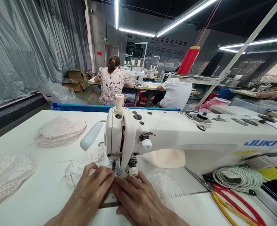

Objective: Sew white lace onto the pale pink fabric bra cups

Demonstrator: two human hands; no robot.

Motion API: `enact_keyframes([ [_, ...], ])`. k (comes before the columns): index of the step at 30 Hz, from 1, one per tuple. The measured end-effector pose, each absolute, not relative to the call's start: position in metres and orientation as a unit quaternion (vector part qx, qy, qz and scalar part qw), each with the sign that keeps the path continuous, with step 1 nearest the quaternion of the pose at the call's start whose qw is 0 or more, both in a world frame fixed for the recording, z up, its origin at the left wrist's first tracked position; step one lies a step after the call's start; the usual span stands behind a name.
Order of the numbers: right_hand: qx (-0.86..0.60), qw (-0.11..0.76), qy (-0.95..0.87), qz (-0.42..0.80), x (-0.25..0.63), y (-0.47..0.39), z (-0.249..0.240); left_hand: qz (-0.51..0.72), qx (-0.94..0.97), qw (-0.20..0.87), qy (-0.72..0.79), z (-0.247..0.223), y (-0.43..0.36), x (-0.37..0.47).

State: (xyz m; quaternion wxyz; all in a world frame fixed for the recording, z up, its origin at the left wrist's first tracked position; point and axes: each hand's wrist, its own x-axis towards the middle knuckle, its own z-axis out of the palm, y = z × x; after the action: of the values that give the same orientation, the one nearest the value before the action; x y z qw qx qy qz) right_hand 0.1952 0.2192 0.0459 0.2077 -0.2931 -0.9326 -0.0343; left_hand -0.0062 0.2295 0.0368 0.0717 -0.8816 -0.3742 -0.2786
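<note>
A white sewing machine [176, 128] stands across the table, red thread running down to its needle. Just in front of the presser foot, my left hand [91, 188] presses white lace fabric [86, 163] with bent fingers close together. Touching it on the right, my right hand [138, 194] has its fingers pressed together at the foot; what lies under them is hidden. More fringed white lace [166, 186] spreads to the right of that hand. Behind it, a cream cup-shaped piece [168, 158] lies under the machine arm.
Stacked lace pieces [60, 130] and another stack [8, 179] lie on the left of the white table [46, 175]. Scissors [223, 197] with red and yellow handles and a coiled cable [239, 179] are at right. A red thread cone [188, 60] stands above. People sit beyond.
</note>
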Motion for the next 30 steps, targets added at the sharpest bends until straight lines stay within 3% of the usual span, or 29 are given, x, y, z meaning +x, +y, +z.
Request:
enact_keyframes([
  [30, -0.291, 0.238, -0.927, -0.018, 0.193, 0.221, 0.047, -0.302, -0.868, 0.094, -0.383, 0.023, 0.245, -0.016],
])
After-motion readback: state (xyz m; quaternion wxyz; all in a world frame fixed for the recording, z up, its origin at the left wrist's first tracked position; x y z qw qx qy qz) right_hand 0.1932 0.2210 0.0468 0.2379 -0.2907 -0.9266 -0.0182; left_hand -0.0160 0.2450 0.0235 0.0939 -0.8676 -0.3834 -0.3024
